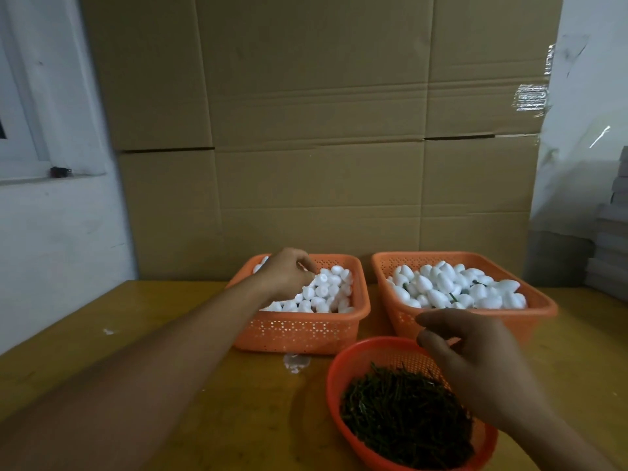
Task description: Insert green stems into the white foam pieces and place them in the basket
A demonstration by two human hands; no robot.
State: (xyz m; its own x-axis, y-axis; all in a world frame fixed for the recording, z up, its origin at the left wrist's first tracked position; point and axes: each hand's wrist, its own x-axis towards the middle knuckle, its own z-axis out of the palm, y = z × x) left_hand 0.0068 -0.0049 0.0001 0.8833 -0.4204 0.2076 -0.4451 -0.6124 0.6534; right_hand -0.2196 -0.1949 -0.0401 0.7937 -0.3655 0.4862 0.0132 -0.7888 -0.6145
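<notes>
Nearest to me lay my left forearm, stretched across the yellow wooden table (170, 317) toward the far baskets. Behind everything stood a wall of flattened cardboard boxes (319, 130), plain brown, with a strip of clear tape (531, 98) on the right edge; any print on that tape was too blurred to read, and I saw no other label or writing.

On the table sat two orange rectangular baskets side by side, close but apart. The right basket (540, 309) held white foam pieces (455, 287), a few with bits of green showing among them. The left basket (295, 334) held smaller white foam pieces (326, 294), heaped toward its right side.

Closer to me, just in front of the right basket, was a round red basket (339, 375) filled with dark green stems (404, 409).

My right hand (482, 365) hovered over the round basket's far rim, fingers loosely curved and spread, holding nothing that I could see. My left hand (287, 273) was down in the left basket, fingers curled among the foam pieces (whether they actually pinched one I could not tell, since the knuckles hid the tips).

A small white smear (296, 363) marked the table in front of the left basket, and another speck (108, 331) lay far left.
</notes>
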